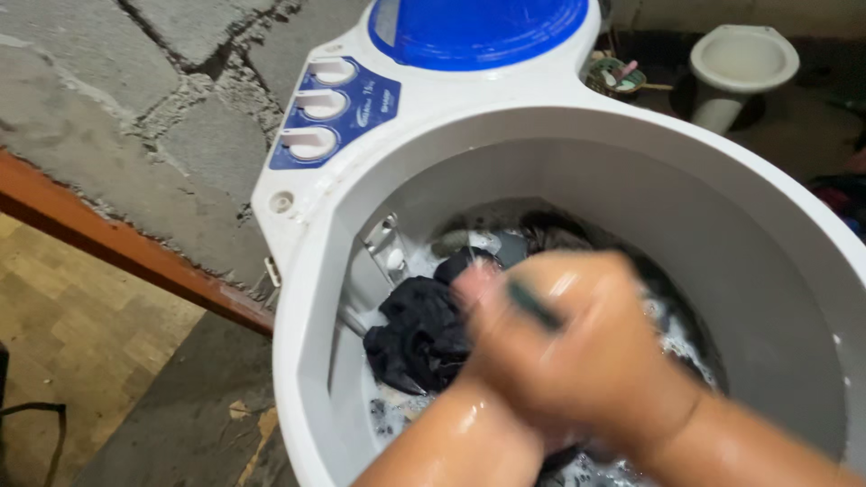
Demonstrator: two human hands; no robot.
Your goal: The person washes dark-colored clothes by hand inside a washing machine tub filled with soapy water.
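Observation:
Both my hands are down inside the white wash tub (305, 298), pressed together and blurred by motion. My right hand (600, 347) lies on top, wet, with a thin dark strip of cloth across its fingers. My left hand (494, 370) sits partly under it, next to a black wet garment (419, 329) that lies bunched in soapy water. Both hands seem closed on that dark cloth. More dark laundry (550, 236) lies behind them in the foam.
The machine's blue lid (478, 27) and a panel of three white knobs (311, 142) are at the far side. A rough concrete wall (135, 108) and a brown wooden beam (117, 243) are left. A white toilet bowl (741, 59) and a small basket (615, 78) stand beyond.

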